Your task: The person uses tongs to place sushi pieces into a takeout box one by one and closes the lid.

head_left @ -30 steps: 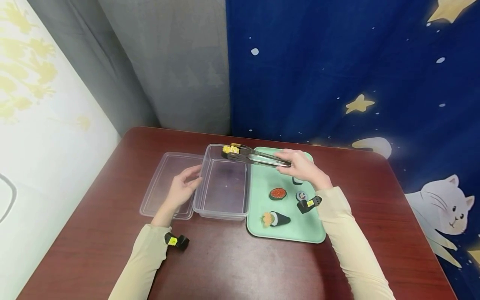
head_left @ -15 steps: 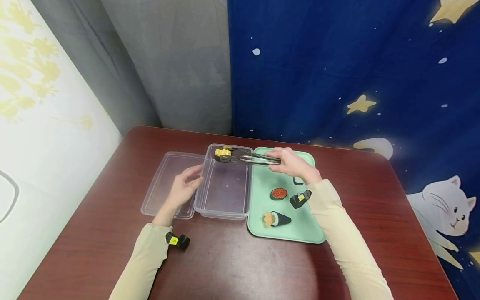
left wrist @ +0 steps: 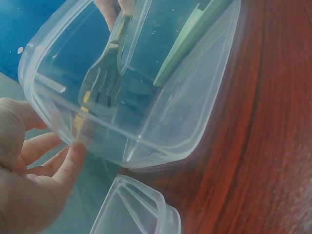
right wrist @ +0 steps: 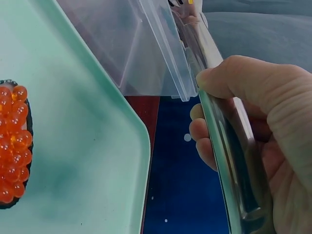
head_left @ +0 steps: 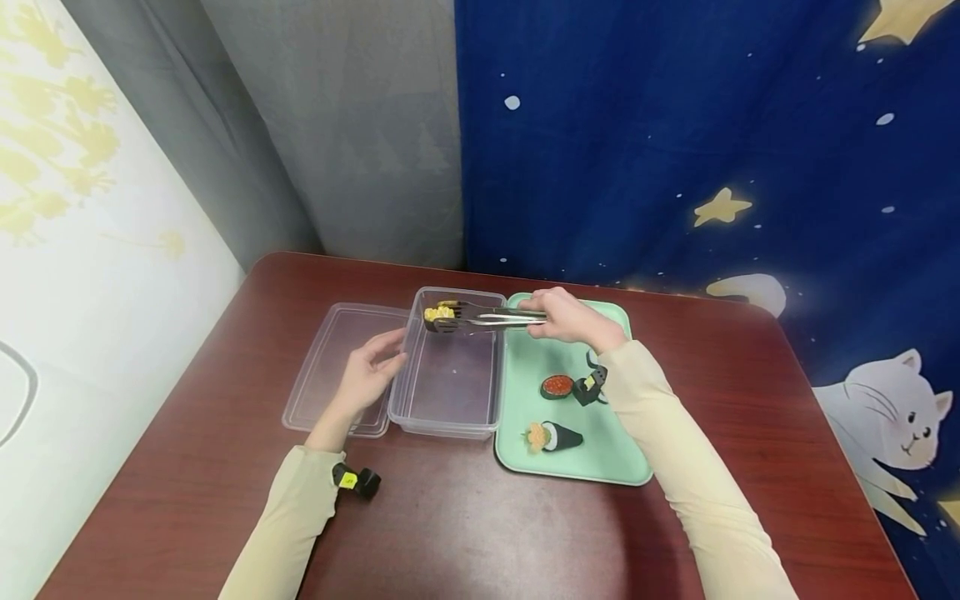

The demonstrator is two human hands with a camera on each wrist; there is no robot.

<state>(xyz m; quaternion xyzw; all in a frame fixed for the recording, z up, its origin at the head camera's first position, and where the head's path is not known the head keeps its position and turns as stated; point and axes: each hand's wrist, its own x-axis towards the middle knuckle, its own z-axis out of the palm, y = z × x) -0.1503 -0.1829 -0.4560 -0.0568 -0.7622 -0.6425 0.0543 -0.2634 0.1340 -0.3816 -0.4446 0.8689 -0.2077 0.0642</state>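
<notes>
My right hand (head_left: 566, 318) grips metal tongs (head_left: 504, 317) by the handle, reaching in from the right. Their dark tips hold a yellow-topped sushi piece (head_left: 438, 316) at the far left corner of a clear plastic container (head_left: 450, 383); whether it touches the bottom I cannot tell. At the container's left side is my left hand (head_left: 366, 375). In the left wrist view, its fingers (left wrist: 73, 163) touch the outside of the container wall, loosely bent. Through that wall the tongs and the yellow topping appear blurred.
A green tray (head_left: 525, 458) right of the container bears a red roe sushi (head_left: 557, 387), a hand roll (head_left: 558, 437) and pieces partly hidden by my right wrist. A clear lid (head_left: 318, 392) lies on the table at left, partly under my left hand.
My right hand has moved left with the tongs, carrying the yellow-topped sushi from the container's far side to its far left corner and slightly nearer me. My left hand has stayed put.
</notes>
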